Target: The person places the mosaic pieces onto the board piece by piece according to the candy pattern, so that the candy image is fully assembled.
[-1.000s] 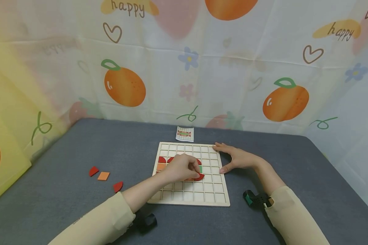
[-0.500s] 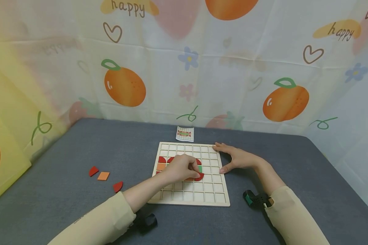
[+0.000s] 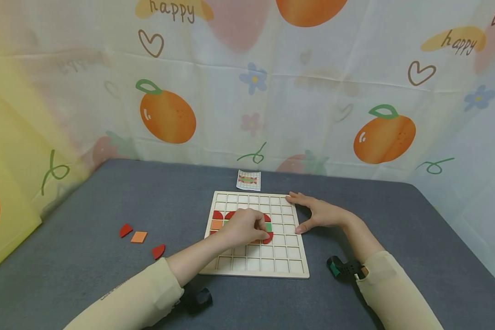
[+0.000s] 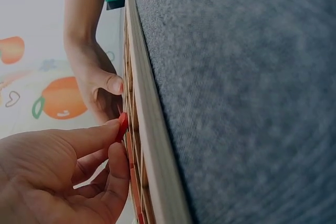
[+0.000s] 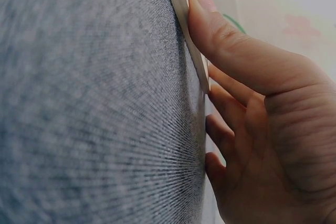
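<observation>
A pale wooden grid board (image 3: pixel 247 265) lies on the dark table. Over its middle, my left hand (image 3: pixel 241 227) pinches a red quarter-circle tile (image 3: pixel 268 238) between thumb and finger. In the left wrist view, the red tile (image 4: pixel 122 126) stands tilted at the fingertips, right at the grid. Red tiles (image 3: pixel 217 215), an orange square (image 3: pixel 216 224) and a green tile (image 3: pixel 269 227) sit in cells around the hand, which hides some of the others. My right hand (image 3: pixel 319 212) rests along the board's right edge, fingers spread, thumb (image 5: pixel 207 19) on the rim in the right wrist view.
Left of the board lie two loose red quarter-circles (image 3: pixel 126 230) (image 3: pixel 158 251) and an orange square tile (image 3: pixel 139 237). A small printed pattern card (image 3: pixel 249 180) lies behind the board. A fruit-print curtain (image 3: pixel 247 114) hangs at the table's back edge.
The red tile under my left fingertips has turned and shifted slightly left, lining up more closely with its cell. My right hand and the board have stayed put.
</observation>
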The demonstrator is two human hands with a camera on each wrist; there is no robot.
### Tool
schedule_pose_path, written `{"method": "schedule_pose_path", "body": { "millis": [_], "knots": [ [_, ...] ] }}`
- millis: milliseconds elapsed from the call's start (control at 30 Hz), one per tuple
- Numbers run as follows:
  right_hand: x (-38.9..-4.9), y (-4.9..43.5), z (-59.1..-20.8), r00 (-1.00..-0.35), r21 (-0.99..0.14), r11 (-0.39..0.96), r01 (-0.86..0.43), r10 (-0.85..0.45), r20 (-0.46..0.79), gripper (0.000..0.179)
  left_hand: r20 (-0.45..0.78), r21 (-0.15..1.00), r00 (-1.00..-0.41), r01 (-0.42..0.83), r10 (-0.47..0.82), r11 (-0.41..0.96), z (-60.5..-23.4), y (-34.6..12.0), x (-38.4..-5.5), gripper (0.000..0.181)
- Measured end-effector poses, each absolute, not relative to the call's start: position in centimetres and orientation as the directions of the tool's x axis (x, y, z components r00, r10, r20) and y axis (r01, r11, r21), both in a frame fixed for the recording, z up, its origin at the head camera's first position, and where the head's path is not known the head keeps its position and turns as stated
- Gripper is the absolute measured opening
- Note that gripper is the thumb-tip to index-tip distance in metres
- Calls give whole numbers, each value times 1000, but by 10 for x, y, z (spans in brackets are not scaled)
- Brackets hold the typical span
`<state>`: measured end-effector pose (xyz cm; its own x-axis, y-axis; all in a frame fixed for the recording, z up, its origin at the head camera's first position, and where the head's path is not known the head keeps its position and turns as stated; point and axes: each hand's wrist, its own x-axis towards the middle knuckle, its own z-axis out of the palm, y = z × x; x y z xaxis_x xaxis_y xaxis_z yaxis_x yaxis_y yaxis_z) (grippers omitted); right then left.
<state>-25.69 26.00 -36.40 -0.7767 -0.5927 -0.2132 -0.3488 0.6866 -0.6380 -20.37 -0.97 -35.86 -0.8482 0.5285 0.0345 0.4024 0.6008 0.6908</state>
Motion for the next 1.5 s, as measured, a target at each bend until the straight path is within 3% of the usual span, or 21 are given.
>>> {"method": "schedule_pose_path", "body": {
  "millis": [333,700,1500],
  "knots": [
    [-256,259,-364,-781,-629,700,-337,-581,-228,100,15,650,-851,407,524,641,-361,-7,-207,21],
    [-255,258,-363,-778,-642,689,-336,-588,-223,99,-18,729,-843,357,538,584,-361,-12,-207,9],
    [-255,259,-364,-779,-656,681,-326,-587,-222,99,-48,778,-854,293,518,555,-361,-14,-207,14]
  ]
}}
